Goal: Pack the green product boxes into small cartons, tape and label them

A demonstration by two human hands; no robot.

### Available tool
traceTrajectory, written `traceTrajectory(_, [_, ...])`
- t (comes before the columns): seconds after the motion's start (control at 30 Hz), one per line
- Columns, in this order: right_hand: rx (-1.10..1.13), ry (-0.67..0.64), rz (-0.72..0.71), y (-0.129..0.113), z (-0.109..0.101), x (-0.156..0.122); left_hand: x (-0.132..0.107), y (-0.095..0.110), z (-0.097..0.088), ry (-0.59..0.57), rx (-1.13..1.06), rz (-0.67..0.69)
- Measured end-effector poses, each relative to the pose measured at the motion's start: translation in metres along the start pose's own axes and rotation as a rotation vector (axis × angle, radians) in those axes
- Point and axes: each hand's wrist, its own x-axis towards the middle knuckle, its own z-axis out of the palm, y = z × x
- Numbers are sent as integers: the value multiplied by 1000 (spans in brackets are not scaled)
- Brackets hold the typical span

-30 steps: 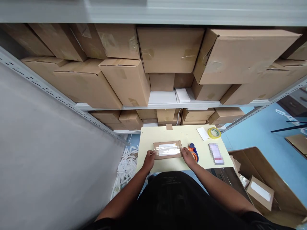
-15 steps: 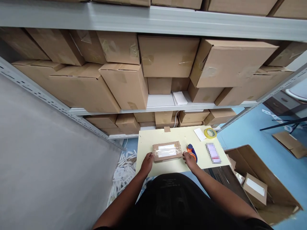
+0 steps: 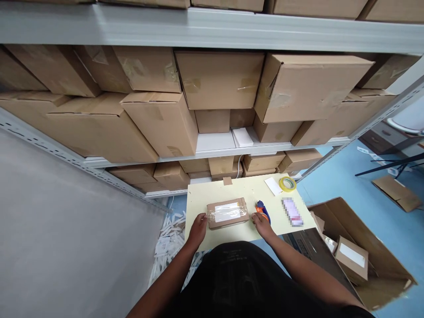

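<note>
A small brown cardboard box (image 3: 212,224) lies flat on the pale yellow tabletop, with a white label (image 3: 227,212) on top and shiny clear tape across it. At its left end, my left hand (image 3: 198,229) has its thumb and fingers closed at the edge. My right hand (image 3: 263,226) is a little off the right end, fingers pinched together; whether anything thin is between them is too small to tell. Just behind the right hand sits an orange and blue tape dispenser (image 3: 264,210), partly covered by it.
On the table (image 3: 198,194) are a yellow tape roll (image 3: 287,184), white paper (image 3: 272,186) and a blurred phone-like item (image 3: 292,212). Shelves (image 3: 179,152) of cartons stand ahead. An open large carton (image 3: 394,269) with parcels is at right, a wall (image 3: 82,229) at left.
The view has shifted slightly. The box sits a bit nearer to me, its front side showing more. My right hand now has a small gap from the box's right end.
</note>
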Motion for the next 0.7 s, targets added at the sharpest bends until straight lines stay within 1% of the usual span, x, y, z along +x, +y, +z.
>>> traceTrajectory(0.1, [-45, 11, -76, -5, -5, 5, 3, 7, 2, 1, 31, 27])
traceTrajectory(0.17, [-158, 79, -83, -4, -13, 7, 4, 9, 1, 17, 50, 39])
traceTrajectory(0.27, [-428, 233, -23, 8, -31, 12, 5, 9, -2, 52, 72, 36])
traceTrajectory(0.3, [-515, 261, 20, 15, -38, 14, 5, 7, -4, 61, 79, 31])
traceTrajectory(0.33, [-581, 262, 71, 23, -43, 17, 4, 5, -5, 69, 87, 25])
traceTrajectory(0.37, [-618, 232, 125, 32, -48, 21, 4, 2, -6, 78, 95, 17])
traceTrajectory(0.43, [-620, 99, 196, 48, -53, 29, 2, -4, -7, 92, 107, 5])
traceTrajectory(0.5, [-594, -33, 204, 61, -54, 37, -1, -11, -7, 104, 118, -7])
traceTrajectory(0.53, [-591, -71, 196, 66, -53, 40, -2, -15, -7, 108, 124, -13])
traceTrajectory(0.57, [-596, -88, 189, 68, -52, 43, -3, -20, -6, 109, 129, -19])
traceTrajectory(0.63, [-615, -77, 180, 67, -50, 46, -7, -29, -6, 116, 131, -33])
traceTrajectory(0.7, [-626, -39, 140, 54, -54, 48, -10, -37, -5, 134, 125, -41])
